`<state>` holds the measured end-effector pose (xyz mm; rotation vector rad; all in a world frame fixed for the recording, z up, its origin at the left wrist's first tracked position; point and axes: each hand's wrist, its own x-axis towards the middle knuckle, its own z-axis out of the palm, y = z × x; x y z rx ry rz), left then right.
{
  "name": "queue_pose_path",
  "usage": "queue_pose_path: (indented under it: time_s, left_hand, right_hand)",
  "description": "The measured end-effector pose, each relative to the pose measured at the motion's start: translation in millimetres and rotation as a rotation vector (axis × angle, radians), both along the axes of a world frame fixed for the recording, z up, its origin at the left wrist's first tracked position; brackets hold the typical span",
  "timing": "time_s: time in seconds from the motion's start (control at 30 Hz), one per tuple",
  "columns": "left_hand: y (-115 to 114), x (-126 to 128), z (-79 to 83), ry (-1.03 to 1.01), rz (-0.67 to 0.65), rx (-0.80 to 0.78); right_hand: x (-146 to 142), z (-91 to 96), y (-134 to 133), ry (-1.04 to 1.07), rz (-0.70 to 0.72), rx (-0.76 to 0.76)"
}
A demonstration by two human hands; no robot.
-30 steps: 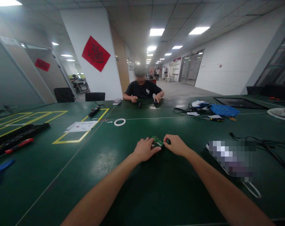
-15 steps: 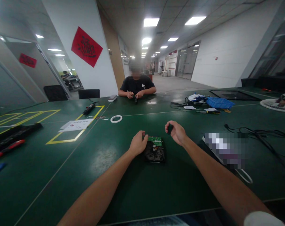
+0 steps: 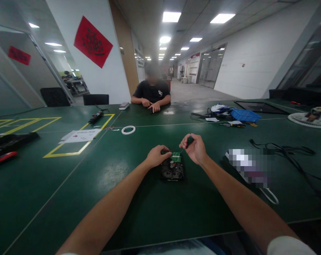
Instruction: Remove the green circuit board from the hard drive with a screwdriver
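A hard drive (image 3: 172,173) lies on the green table in front of me, its green circuit board (image 3: 176,157) facing up. My left hand (image 3: 158,156) grips the drive's far left corner, the thumb lying over the edge of the board. Just right of the drive, my right hand (image 3: 194,148) is raised with its fingers curled round a small dark-handled screwdriver (image 3: 190,140). Its thin shaft seems to point down-left at the board; whether the tip touches is too small to tell.
Across the table (image 3: 139,209) sits a person in a black shirt (image 3: 152,91), hands on the tabletop. A white ring (image 3: 128,130) lies beyond my left hand. On the right are a pixelated object (image 3: 249,168), black cables (image 3: 290,150) and a blue basket (image 3: 245,115).
My right hand has moved slightly left, nearer the drive, and its fingers have turned. My left thumb now reaches further over the board. The person opposite has shifted their hands.
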<state>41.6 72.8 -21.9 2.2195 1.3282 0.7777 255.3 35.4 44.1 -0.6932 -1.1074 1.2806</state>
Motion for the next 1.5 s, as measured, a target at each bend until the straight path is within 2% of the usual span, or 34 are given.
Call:
queue_pose_path:
  time_s: [0.13,0.4,0.77,0.97,1.13,1.2,1.3,1.43,1.5]
  left_hand:
    - [0,0,1.2,0.0,0.003,-0.002]
    - [2,1,-1.6,-0.001,-0.005,-0.001]
    - [1,1,0.9,0.012,0.016,-0.001]
    - [0,0,8.3,0.018,-0.054,0.007]
    - [4,0,10.8,0.036,-0.048,0.008]
    - [6,0,11.8,0.033,-0.041,0.003]
    - [9,1,14.0,0.035,-0.035,-0.022]
    - [14,2,14.7,0.038,-0.031,-0.063]
    - [17,2,12.9,0.027,-0.027,-0.067]
  right_hand:
    - [-4,-1.1,-2,-0.076,-0.034,-0.002]
    - [-2,-8.6,2,0.029,0.007,-0.006]
    - [-2,-8.3,2,-0.079,-0.017,-0.025]
    - [6,-2.9,7,-0.3,-0.139,0.065]
    - [15,1.7,12,-0.332,0.017,0.007]
    - [16,4.3,14,-0.318,0.038,-0.01]
    - [19,10.9,17,-0.369,-0.001,-0.002]
    - [26,22.1,23,-0.58,-0.105,0.016]
    - [27,25.5,26,-0.613,-0.114,-0.005]
